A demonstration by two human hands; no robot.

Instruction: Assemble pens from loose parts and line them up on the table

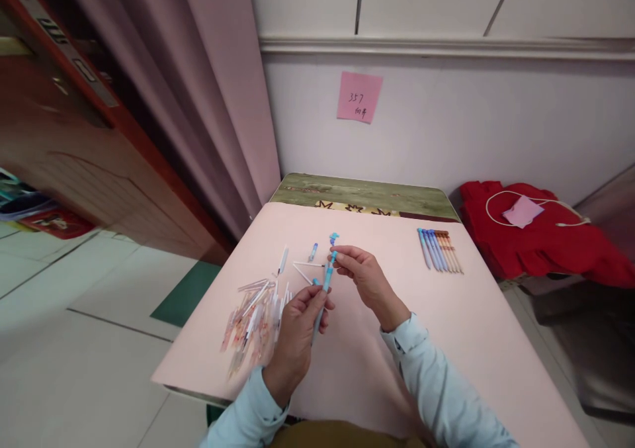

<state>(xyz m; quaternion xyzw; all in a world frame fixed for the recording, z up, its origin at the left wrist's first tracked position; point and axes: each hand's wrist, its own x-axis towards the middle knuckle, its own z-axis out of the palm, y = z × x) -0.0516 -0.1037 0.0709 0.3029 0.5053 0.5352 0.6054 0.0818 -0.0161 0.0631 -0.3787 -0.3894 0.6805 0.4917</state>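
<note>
My left hand (pixel 297 325) is closed around the lower barrel of a blue pen (pixel 326 282), held above the pink table (pixel 446 315). My right hand (pixel 361 274) pinches the pen's upper end with fingertips together. Just beyond the hands lie loose pen parts: a blue cap piece (pixel 334 238), a small blue part (pixel 313 252) and thin white refills (pixel 303 269). A heap of several unassembled pens (pixel 253 319) lies left of my left hand. A neat row of several finished pens (pixel 440 250), blue and orange, lies at the far right of the table.
A pink sticky note (pixel 359 96) is stuck on the white wall. A red cloth (pixel 536 236) with a white cable and a pink slip lies right of the table. A pale curtain (pixel 208 90) and a wooden door (pixel 74 130) stand to the left.
</note>
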